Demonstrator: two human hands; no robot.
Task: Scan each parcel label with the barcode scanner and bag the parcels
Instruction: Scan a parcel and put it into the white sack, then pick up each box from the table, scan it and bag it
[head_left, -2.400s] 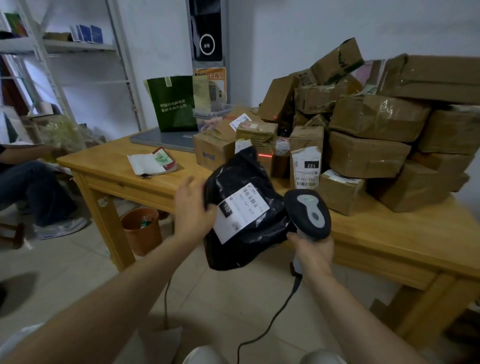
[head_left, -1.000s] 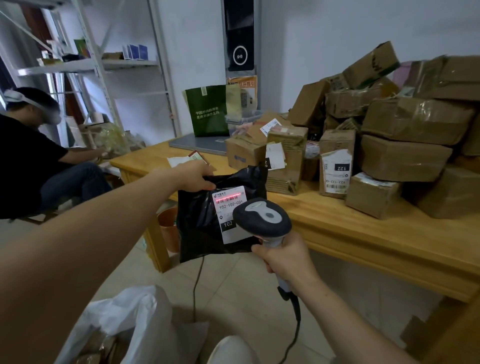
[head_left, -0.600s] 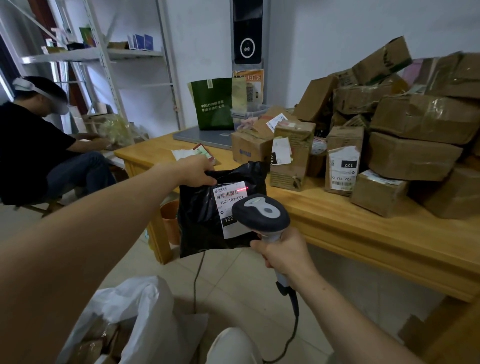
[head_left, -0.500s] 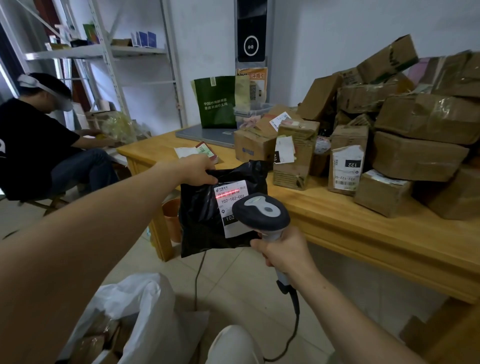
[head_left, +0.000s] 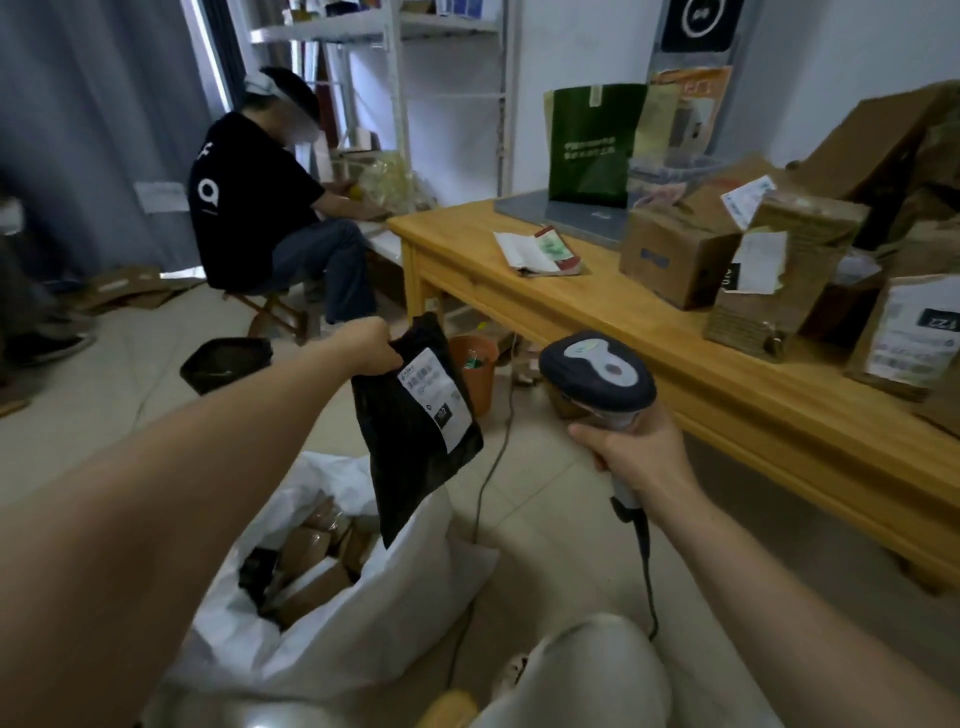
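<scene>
Your left hand (head_left: 371, 348) has its fingers pinching the black parcel (head_left: 415, 436) by its top corner, so it hangs right over the open mouth of the white bag (head_left: 415, 597) on the floor. I'd lower it past the rim before letting go so it doesn't snag. Your right hand (head_left: 634, 452) is wrapped round the scanner (head_left: 597, 374) handle; park it clear, beside the bench (head_left: 727, 395).

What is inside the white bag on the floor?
Several brown cardboard parcels and one dark item show in the white bag. Anything deeper is covered.
</scene>
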